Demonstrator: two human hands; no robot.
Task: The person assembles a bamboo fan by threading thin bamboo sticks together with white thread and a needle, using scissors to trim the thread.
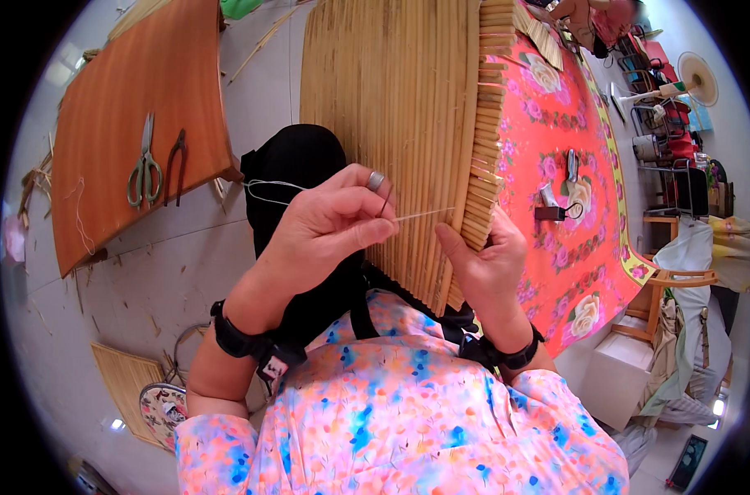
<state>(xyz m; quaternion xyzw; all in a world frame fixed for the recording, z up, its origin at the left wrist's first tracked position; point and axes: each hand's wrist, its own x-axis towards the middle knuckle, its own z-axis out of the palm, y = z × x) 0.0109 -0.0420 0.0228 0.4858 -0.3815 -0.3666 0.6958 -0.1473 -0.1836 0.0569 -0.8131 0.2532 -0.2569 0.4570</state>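
Note:
A stiff mat of straw-coloured stalks (pixel 383 91) lies across my lap and reaches away from me, a stack of cut stalk ends along its right edge. My left hand (pixel 333 219) is closed in a pinch, with a metal ring thimble (pixel 376 181) on one finger. From its fingertips a pale thread (pixel 428 214) runs taut to the mat's right edge, and a thin dark sliver like a needle shows by the fingers. A loop of thread trails behind that hand. My right hand (pixel 490 260) grips the mat's edge, thumb on top, other fingers mostly hidden.
To the left, scissors (pixel 145 169) and pliers (pixel 175 167) lie on a brown wooden board (pixel 111 140). A red flowered cloth (pixel 568 239) covers a table on the right, with small objects on it. Farther right stand a fan (pixel 696 78) and a white box (pixel 614 371).

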